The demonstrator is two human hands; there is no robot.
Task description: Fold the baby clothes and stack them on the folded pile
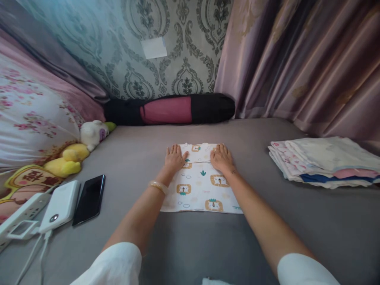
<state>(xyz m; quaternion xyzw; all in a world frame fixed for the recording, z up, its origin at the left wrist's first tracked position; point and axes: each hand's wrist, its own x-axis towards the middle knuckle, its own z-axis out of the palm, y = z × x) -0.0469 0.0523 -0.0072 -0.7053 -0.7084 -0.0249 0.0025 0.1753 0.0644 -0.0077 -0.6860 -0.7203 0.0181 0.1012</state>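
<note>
A white cloth (194, 184) printed with tan lion faces and green leaves lies on the grey bed surface in front of me. Its far edge is folded over toward me as a flap. My left hand (175, 157) rests flat on the flap's left end, fingers stretched away from me. On the flap's right end lies my right hand (222, 157), also flat with fingers extended. Both palms press on the fabric without gripping it. A pale bangle circles my left wrist.
To the right sits a stack of folded cloths (323, 160). On the left are a black phone (89, 200), a white power bank (61, 206), a power strip (22, 215), and plush toys (69, 158). A black and pink rolled bag (169, 110) lies along the wall.
</note>
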